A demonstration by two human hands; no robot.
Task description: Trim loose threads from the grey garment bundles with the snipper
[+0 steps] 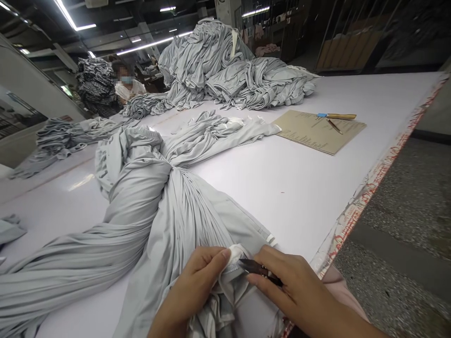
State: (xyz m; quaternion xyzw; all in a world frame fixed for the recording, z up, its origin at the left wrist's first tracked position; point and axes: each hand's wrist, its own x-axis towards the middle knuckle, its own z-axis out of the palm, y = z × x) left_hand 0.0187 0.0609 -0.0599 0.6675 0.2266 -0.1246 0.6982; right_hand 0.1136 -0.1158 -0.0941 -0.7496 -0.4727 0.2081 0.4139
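My left hand pinches the white-edged seam of a grey garment between thumb and fingers. In my right hand are small dark thread snips, their tips touching the seam beside my left fingertips. The garment spreads over the table toward the left and is gathered tightly at a knot-like point in the middle. A twisted length of the same grey fabric lies along its left side. Part of the cloth below my hands is hidden by them.
Large piles of grey garments stand at the back of the white table. A brown cardboard sheet bears a yellow-handled tool and a pen. The table's taped edge runs along the right. A masked person is at the far left.
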